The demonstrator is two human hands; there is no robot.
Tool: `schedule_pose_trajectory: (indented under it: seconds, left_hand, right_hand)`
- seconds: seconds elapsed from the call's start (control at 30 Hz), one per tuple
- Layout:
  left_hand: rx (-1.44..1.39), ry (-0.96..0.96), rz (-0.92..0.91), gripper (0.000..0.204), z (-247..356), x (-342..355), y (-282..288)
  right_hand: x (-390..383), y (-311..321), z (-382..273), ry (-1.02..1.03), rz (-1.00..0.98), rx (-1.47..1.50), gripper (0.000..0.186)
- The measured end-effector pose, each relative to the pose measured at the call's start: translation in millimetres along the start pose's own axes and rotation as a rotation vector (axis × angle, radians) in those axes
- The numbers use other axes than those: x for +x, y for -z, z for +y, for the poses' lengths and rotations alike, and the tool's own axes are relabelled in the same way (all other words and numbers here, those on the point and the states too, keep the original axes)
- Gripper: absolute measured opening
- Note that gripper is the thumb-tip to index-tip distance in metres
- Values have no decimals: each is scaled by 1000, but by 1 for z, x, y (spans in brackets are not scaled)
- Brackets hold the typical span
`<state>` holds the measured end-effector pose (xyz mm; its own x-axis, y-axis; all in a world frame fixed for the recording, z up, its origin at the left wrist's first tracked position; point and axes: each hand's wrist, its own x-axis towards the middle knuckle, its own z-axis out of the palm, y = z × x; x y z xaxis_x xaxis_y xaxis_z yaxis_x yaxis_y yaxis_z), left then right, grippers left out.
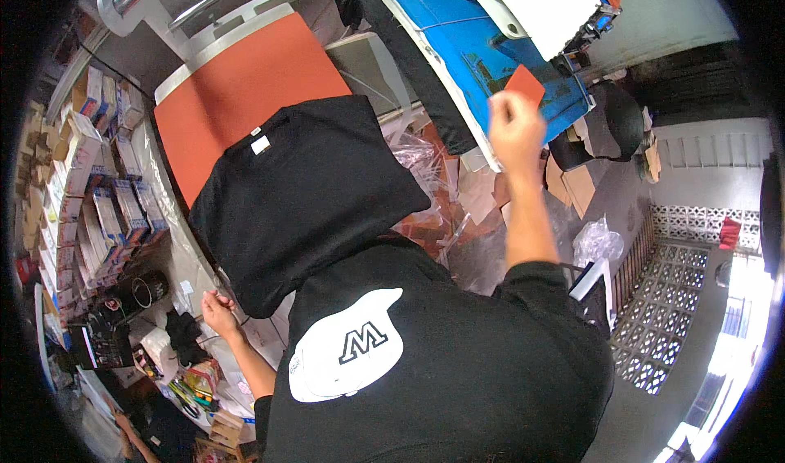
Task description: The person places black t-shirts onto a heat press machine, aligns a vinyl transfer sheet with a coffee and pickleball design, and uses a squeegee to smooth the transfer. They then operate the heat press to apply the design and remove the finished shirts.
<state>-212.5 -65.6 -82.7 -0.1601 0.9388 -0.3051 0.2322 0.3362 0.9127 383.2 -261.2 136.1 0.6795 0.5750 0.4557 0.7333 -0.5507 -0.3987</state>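
Right hand, blurred, fingers curled by an orange card at the blue bench; I cannot tell whether it grips. Left hand, fingers bent beside the black shirt; grip likewise unclear to me. The shirt lies partly over the orange pad, collar uppermost. For good positioning, I would centre it and smooth creases evenly outward.

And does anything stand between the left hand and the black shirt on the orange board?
Nothing visible does. The left hand is close to the lower left edge of the shirt; whether they touch, I cannot tell.
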Motion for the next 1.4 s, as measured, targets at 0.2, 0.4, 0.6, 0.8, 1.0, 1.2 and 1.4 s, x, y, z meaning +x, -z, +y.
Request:
schedule_pose_trajectory:
  seconds: [0.2,0.4,0.6,0.8,1.0,1.2,1.4]
  left_hand:
    - [383,-399,24,23,28,34,-8]
    - [352,-580,15,15,127,-14,-50]
    - [374,-1034,-588,32,239,-79,-157]
    - [566,-777,-657,16,244,-14,-156]
    - [454,-1045,-291,15,275,68,-203]
    - [351,-841,-417,17,257,102,-269]
    - [521,-418,-883,22,243,104,-275]
  right_hand:
    - [60,25,111,-127,-227,-171,76]
    - [2,31,28,-251,-79,474,30]
    - [-84,-102,-145,-129,-900,848,23]
    - [-53,-174,-174,294,-806,719,22]
    - [7,-249,-184,719,-377,210,21]
    - [37,-217,-210,601,-977,49,26]
    - [27,-218,-199,569,-781,324,20]
